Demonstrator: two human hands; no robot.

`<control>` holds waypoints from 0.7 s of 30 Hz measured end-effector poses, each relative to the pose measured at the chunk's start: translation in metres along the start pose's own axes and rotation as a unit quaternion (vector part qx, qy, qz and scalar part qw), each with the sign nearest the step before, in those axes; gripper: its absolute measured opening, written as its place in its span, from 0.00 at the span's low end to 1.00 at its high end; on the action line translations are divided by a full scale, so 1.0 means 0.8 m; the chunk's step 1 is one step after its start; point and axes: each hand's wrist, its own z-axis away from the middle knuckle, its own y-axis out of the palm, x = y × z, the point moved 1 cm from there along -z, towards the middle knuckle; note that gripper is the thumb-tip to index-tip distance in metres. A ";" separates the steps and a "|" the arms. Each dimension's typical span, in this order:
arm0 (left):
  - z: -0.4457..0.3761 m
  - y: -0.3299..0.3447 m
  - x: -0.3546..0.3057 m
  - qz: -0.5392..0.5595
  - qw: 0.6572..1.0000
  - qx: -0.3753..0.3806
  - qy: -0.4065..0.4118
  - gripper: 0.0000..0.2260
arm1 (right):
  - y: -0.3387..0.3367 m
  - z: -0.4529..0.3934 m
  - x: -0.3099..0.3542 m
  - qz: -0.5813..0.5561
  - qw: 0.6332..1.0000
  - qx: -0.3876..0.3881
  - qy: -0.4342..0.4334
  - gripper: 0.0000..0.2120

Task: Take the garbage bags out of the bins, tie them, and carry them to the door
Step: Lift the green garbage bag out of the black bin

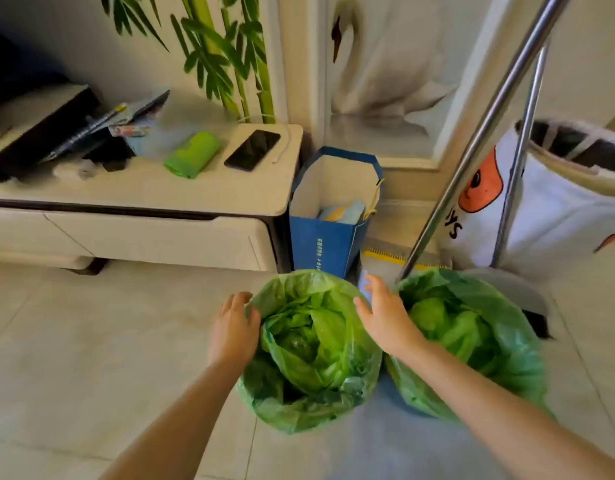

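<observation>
two round bins lined with crinkled green plastic bags, left bag (309, 351) and right bag (472, 337), are seen side by side on smooth pale tile. the left bag's rim is flanked by left hand (234, 329) and right hand (385, 318), fingers spread, nothing gripped.

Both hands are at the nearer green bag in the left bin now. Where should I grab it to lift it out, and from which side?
Grip the left garbage bag by its folded-over rim, from above. The left hand sits at the rim's left edge and the right hand at its right edge, both open, so pinching the loose film at those opposite sides and gathering inward probably works best. The mouth gapes upward and the plastic drapes slack outside the bin.
</observation>
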 end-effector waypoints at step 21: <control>0.076 0.026 0.082 0.420 0.826 0.110 -0.359 0.22 | 0.068 0.003 -0.014 -0.224 0.933 0.090 0.267 0.37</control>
